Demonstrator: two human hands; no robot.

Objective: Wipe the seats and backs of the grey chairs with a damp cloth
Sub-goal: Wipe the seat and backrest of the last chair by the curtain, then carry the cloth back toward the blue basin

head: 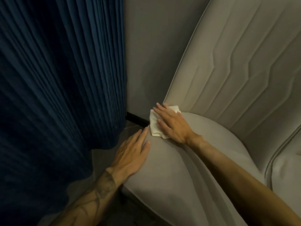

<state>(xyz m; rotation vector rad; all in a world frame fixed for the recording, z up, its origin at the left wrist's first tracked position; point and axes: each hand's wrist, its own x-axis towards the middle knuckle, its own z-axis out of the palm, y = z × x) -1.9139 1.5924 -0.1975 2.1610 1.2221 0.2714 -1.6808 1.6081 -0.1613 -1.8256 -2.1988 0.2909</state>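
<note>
While the right hand lies flat, fingers spread, pressing the white cloth onto the rounded edge of the grey chair right where it meets the quilted back, the left hand rests open on that same edge just beside it. Pleated navy curtain on the left, plain grey wall behind, with dark skirting and a bit of tiled floor below.

White cloth folded, flat on rounded padding of grey chair, below quilted back.
</note>
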